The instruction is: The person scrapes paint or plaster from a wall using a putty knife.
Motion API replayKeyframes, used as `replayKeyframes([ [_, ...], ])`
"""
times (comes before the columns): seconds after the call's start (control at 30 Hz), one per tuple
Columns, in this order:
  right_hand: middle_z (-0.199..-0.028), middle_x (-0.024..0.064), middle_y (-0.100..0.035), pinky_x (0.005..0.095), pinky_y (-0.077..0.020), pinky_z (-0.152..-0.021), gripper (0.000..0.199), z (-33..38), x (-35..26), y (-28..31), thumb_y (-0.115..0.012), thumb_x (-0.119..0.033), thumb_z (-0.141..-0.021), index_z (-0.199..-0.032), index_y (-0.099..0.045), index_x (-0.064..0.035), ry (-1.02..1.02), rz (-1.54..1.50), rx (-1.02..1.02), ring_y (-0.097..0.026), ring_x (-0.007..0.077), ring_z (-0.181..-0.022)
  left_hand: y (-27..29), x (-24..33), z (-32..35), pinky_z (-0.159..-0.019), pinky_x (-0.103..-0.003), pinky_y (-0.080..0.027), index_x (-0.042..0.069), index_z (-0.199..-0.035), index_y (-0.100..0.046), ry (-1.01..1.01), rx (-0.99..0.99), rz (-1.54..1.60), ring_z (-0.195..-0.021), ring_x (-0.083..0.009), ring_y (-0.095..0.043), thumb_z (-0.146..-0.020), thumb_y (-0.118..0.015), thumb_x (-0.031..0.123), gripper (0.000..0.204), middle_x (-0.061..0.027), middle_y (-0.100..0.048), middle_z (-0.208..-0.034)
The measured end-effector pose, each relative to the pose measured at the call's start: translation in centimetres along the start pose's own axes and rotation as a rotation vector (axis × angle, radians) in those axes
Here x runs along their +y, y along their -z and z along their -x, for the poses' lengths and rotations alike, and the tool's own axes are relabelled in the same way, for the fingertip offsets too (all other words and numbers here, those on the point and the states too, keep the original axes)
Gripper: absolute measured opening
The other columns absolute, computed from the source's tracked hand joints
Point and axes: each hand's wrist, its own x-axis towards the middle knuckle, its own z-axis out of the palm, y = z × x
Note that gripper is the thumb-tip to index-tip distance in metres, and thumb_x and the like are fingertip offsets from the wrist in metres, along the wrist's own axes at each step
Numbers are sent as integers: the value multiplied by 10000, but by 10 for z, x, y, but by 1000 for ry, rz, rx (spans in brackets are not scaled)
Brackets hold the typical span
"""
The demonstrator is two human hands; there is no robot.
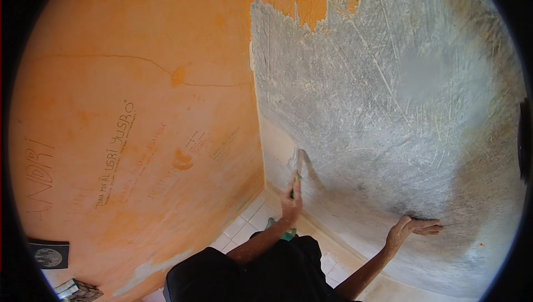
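My left hand [291,205] is closed around the handle of a scraper [300,162]. Its thin blade lies against the grey scraped wall [344,107], at the edge of a smooth cream patch [277,142] close to the corner. Farther right, my right hand [415,226] rests on the same wall with its fingers stretched out, holding nothing. White scratch marks cover the grey surface, and a ragged edge of orange paint [316,2] remains along its top.
On the left stands an orange wall [144,80] with handwriting and a crack. A dark picture card [49,255] and a small patterned box [78,290] are at lower left. White floor tiles [236,227] and a green object [288,235] show below my left arm.
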Motion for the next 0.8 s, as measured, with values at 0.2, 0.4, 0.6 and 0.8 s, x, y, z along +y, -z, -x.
replayKeyframes([
  [0.2, -1442, 394, -171, 499, -178, -1111, 802, 2, 37, 2, -316, -509, -986, -1409, -149, 151, 3, 98, -61, -233, 478, -1337, 0, -2, 6, -622, -199, -348, 37, -1361, -488, -32, -26, -31, -680, -45, -406, -1001, -490, 224, 405, 42, -477, -790],
  [0.4, -1488, 374, -68, 458, -147, -1129, 859, -7, 15, 8, -258, -577, -979, -1450, -40, 109, -20, 70, -82, -137, 458, -1387, 2, 44, -24, -585, -203, -358, -6, -1325, -510, 68, 75, 8, -646, -51, -385, -992, -506, 213, 399, 31, -496, -777],
  [0.6, -1488, 378, -53, 450, -143, -1132, 857, -1, 5, 16, -252, -572, -984, -1442, -54, 124, -139, 92, -115, -145, 457, -1387, 5, 23, -10, -987, -279, -382, -7, -1325, -508, 206, -5, 119, -1141, -145, -521, -990, -514, 235, 413, -146, -599, -1249],
  [0.8, -1235, 382, -398, 461, -252, -1056, 755, 0, 9, 11, -216, -536, -999, -1207, -404, 165, -117, 171, 3, -380, 442, -1162, 7, 28, 10, -948, -274, -409, 20, -1324, -521, 195, -42, -17, -1090, -149, -551, -997, -505, 239, 394, -132, -638, -1177],
])
